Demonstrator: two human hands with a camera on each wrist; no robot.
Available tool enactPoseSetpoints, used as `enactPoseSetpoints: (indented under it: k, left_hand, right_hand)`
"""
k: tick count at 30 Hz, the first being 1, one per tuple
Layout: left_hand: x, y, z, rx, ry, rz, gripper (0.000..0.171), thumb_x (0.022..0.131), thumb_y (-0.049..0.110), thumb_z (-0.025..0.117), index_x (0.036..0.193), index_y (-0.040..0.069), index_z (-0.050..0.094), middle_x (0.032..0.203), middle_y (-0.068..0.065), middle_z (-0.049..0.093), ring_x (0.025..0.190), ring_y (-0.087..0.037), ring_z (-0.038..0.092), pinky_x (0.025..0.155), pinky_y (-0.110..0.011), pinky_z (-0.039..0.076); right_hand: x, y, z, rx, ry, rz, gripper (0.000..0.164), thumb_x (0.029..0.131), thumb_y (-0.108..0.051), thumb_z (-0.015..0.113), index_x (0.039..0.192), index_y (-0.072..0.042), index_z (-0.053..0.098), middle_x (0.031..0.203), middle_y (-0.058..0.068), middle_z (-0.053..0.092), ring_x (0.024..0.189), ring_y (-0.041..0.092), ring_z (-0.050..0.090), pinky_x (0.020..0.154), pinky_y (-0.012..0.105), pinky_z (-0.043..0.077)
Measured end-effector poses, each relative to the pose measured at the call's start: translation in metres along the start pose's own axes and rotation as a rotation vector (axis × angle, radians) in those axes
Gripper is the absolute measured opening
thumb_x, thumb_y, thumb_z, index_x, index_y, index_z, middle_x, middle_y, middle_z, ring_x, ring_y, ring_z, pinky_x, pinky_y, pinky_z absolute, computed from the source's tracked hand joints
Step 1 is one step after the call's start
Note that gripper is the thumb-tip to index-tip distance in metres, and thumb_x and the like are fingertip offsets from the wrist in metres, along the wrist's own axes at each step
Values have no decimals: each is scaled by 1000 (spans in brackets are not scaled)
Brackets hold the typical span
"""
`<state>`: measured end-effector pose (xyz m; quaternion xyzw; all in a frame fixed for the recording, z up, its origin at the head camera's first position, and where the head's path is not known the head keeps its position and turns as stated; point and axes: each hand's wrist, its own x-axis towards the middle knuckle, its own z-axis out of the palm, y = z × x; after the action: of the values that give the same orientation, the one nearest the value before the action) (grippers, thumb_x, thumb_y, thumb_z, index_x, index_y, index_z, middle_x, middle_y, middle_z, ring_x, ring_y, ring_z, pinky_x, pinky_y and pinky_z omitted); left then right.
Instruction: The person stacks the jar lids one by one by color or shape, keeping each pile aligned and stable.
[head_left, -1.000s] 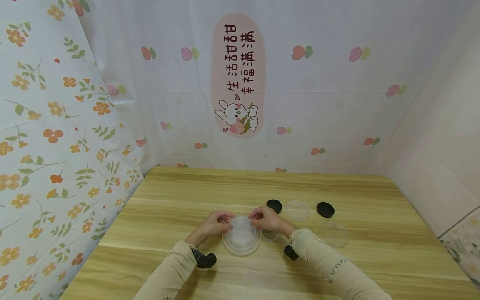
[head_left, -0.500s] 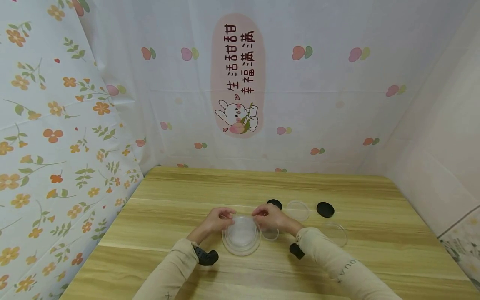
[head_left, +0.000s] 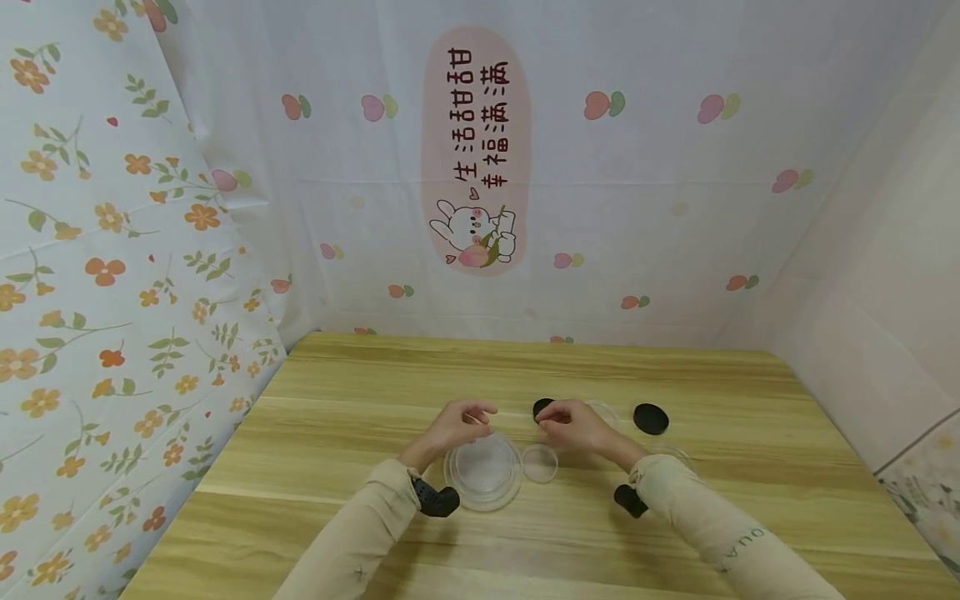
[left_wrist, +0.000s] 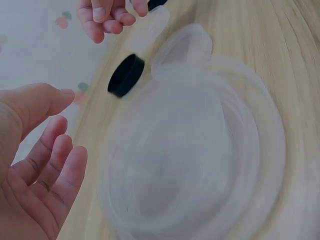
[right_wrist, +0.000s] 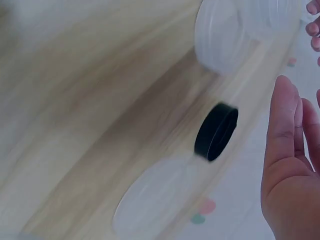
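Note:
A stack of translucent round lids (head_left: 483,473), smaller on larger, lies on the table; it fills the left wrist view as blurred pale rings (left_wrist: 172,155). My left hand (head_left: 457,429) hovers at its far left rim, fingers loosely bent and holding nothing. Over to the right, my right hand (head_left: 581,429) is raised with nothing in it, its fingers overlapping a black lid (head_left: 542,409) in the head view. From the right wrist, that hand (right_wrist: 290,170) shows straight fingers beside the black lid. A small clear lid (head_left: 540,463) lies right against the stack's right side.
Farther right lies a second black lid (head_left: 651,419). One clear disc (head_left: 606,410) is partly hidden behind my right hand, another (head_left: 675,453) mostly behind the right sleeve (head_left: 720,525). The wooden table (head_left: 390,367) ends at a patterned cloth (head_left: 637,217) at the back.
Both hands have let go of the stack's top and lifted off. The left hand moved up and slightly right, the right hand moved right, uncovering the small clear lid.

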<state>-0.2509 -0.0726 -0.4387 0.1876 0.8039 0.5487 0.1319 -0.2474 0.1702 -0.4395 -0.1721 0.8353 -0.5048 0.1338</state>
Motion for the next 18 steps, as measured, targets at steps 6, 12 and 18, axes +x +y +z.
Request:
enactPoseSetpoints:
  k: [6,12,18]
  left_hand:
    - [13,8,13,-4,-23,52,30,79,2,62,109,-4,58,82,-8,55,66,-10,53,57,-25,46]
    - [26,16,29,3,-29,74,29,78,2,63,106,-3,60,82,-9,56,67,-11,51,55,-21,41]
    - [41,23,49,16,-11,92,26,76,0,65,101,-6,61,79,-9,56,64,-10,49,55,-18,41]
  right_hand:
    - [-13,5,-24,7,41,-1,28,88,-9,52,105,14,54,90,26,58,79,39,57,66,37,51]
    - [-25,7,-42,3,78,24,30,90,-10,49,109,13,52,95,23,57,83,38,55,68,37,51]
    - [-32,14,-55,-44,121,24,29,90,-12,50,108,11,54,90,18,57,79,35,56,65,37,51]
